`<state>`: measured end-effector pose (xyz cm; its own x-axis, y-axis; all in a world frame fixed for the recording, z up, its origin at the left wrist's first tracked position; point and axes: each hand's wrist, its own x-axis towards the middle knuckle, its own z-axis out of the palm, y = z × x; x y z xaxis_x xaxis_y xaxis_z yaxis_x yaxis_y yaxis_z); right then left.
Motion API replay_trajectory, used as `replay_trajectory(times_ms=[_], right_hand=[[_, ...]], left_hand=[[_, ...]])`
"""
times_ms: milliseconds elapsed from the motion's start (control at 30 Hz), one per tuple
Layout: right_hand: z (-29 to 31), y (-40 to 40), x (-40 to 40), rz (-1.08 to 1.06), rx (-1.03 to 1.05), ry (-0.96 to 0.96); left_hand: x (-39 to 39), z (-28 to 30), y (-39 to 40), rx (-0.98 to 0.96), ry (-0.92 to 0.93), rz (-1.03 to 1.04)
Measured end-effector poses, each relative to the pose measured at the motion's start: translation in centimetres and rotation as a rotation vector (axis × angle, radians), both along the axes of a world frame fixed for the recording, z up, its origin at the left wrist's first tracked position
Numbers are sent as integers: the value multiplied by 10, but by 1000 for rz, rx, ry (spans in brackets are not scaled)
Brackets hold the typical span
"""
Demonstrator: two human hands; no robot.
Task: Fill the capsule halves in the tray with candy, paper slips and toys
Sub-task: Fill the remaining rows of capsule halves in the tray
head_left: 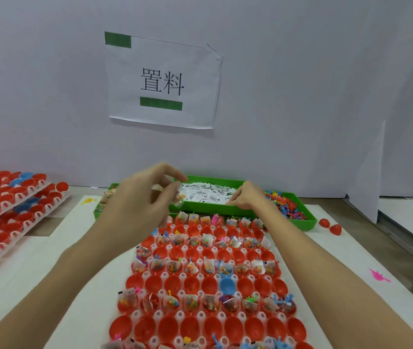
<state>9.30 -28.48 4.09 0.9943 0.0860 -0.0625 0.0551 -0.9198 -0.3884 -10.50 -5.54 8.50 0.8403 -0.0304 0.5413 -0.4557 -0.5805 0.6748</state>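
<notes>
A white tray [201, 315] in front of me holds rows of red capsule halves [190, 327], with one blue half [226, 285]. Alternate rows carry candy bags, paper slips and small toys; the rows between are bare. Behind it a green bin [308, 221] holds candy bags at the left, white paper slips [206, 193] in the middle and coloured toys [284, 206] at the right. My left hand [142, 197] is raised over the tray's far left, fingers closed on small clear candy bags [179, 199]. My right hand [247, 196] reaches into the paper slips, fingertips pinched down among them.
Stacked white trays of red capsule halves [11, 205] stand at the left. Two loose red halves [330, 226] lie right of the green bin. A pink toy [379, 275] lies on the white mat at the right, a yellow one [88, 200] at far left. A white wall with a paper sign [162, 81] stands behind.
</notes>
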Motion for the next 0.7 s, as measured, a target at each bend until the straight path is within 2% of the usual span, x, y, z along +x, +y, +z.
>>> replay_trajectory(times_ms=[233,400,567,700], right_hand=[[-3,1,3,58,32,6],[-12,-11,-3,61,133,-119],[-18,-19,-8,1,412,-256],[-19,-25,-14,-12,532,-274]], left_hand=[[-21,-56,-3,-222,-11,34],[-22,-74,11,-208,-10,129],[-26,-73,11,-373,60,93],[-28,-73,9,-448,129,77]])
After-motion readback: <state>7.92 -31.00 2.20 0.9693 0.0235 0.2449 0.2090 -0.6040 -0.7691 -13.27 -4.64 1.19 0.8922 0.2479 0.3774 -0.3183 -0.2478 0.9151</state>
